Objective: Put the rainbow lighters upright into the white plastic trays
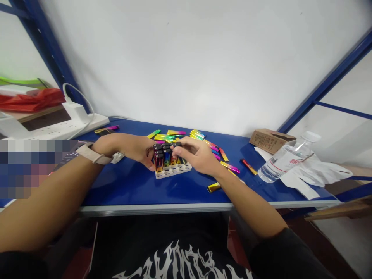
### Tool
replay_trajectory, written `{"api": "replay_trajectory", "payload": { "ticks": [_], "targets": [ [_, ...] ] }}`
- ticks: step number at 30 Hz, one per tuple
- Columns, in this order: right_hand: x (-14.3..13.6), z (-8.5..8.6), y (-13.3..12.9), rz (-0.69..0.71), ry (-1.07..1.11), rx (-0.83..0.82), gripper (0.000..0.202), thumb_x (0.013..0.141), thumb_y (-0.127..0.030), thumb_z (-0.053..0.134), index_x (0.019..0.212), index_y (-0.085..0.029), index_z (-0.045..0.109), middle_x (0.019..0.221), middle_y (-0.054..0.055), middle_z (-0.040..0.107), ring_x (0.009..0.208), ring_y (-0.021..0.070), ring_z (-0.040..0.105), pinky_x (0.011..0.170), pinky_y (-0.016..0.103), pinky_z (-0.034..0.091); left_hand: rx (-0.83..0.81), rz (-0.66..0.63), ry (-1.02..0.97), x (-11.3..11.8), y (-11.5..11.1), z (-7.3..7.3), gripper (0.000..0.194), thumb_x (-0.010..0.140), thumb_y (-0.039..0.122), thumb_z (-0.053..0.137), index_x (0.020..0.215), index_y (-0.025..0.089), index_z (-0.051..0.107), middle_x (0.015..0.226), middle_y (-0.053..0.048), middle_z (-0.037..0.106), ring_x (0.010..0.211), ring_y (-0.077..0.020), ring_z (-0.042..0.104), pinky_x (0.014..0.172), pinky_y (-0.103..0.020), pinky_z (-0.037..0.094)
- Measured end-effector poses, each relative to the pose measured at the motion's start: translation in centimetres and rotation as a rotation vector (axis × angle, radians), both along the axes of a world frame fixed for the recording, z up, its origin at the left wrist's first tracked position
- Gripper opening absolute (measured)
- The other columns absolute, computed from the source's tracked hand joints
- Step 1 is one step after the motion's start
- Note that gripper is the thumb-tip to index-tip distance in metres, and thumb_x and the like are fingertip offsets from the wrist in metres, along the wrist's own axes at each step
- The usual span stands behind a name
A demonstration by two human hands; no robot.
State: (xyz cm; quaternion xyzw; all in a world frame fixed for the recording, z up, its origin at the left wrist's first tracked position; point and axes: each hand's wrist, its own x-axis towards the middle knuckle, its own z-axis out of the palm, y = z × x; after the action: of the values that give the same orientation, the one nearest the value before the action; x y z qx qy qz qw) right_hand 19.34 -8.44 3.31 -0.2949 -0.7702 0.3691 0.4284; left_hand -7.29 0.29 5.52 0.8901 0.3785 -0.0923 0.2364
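Note:
A white rack with round holes [174, 170] stands on the blue table, holding several upright shiny coloured sticks with black tops [162, 155] on its left and middle part. Against the rack's left side rests my left hand [142, 152], its fingers curled round the edge of the group. My right hand [196, 155] is over the rack's right part, thumb and fingers closed at one black-topped stick. Behind and to the right of the rack lie several loose shiny coloured sleeves [229, 166], flat on the table.
A clear water bottle [277, 161] leans at the right, beside a white plastic glove or bag [322, 170] and a brown carton [270, 140]. At the left are a white power strip [58, 128] with a cable and a red bag [35, 100]. The table's front edge [157, 209] runs below.

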Motion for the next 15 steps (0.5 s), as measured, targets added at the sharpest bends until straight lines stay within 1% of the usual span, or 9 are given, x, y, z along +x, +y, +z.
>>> {"api": "replay_trajectory", "payload": {
  "ticks": [3,5,10,14,15],
  "targets": [
    [0.0,0.0,0.1,-0.027,-0.093,0.094,0.026,0.099,-0.051,0.082,0.093,-0.025,0.080,0.093,0.005,0.078,0.088,0.0216,0.066,0.082,0.037,0.055,-0.097,0.012,0.001,0.1,0.0,0.1,0.041,0.083,0.047,0.086,0.116,0.023,0.082,0.107,-0.005,0.087,0.095,-0.0260,0.077,0.080,-0.030,0.056],
    [-0.1,-0.3,0.3,-0.034,-0.100,0.099,0.021,0.095,-0.046,0.087,0.095,-0.026,0.083,0.096,0.004,0.080,0.090,0.0222,0.069,0.084,0.038,0.056,-0.087,0.010,-0.003,0.1,0.0,0.2,0.038,0.082,0.047,0.086,0.112,0.023,0.082,0.105,-0.005,0.086,0.094,-0.0260,0.077,0.078,-0.030,0.056],
    [-0.3,-1.1,0.5,-0.029,-0.080,0.063,0.019,0.094,-0.044,0.088,0.100,-0.027,0.085,0.100,0.004,0.083,0.084,0.0204,0.073,0.083,0.039,0.061,-0.087,0.006,0.008,0.2,0.2,0.0,0.037,0.082,0.051,0.086,0.106,0.023,0.083,0.100,-0.005,0.086,0.090,-0.0272,0.077,0.076,-0.031,0.056],
    [-0.5,-1.5,0.6,-0.026,-0.111,0.068,0.018,0.094,-0.043,0.088,0.099,-0.026,0.084,0.103,0.005,0.084,0.086,0.0204,0.075,0.088,0.040,0.063,-0.088,0.000,0.009,0.0,0.5,-0.3,0.037,0.082,0.052,0.088,0.106,0.024,0.085,0.098,-0.004,0.085,0.087,-0.0259,0.076,0.076,-0.031,0.055],
    [-0.5,-1.6,0.6,-0.020,-0.114,0.074,0.018,0.094,-0.042,0.088,0.100,-0.026,0.083,0.103,0.004,0.084,0.087,0.0204,0.075,0.089,0.040,0.063,-0.066,-0.009,0.001,-0.1,0.5,-0.4,0.036,0.082,0.052,0.089,0.105,0.024,0.085,0.097,-0.004,0.085,0.085,-0.0248,0.076,0.076,-0.031,0.055]
  ]
}}
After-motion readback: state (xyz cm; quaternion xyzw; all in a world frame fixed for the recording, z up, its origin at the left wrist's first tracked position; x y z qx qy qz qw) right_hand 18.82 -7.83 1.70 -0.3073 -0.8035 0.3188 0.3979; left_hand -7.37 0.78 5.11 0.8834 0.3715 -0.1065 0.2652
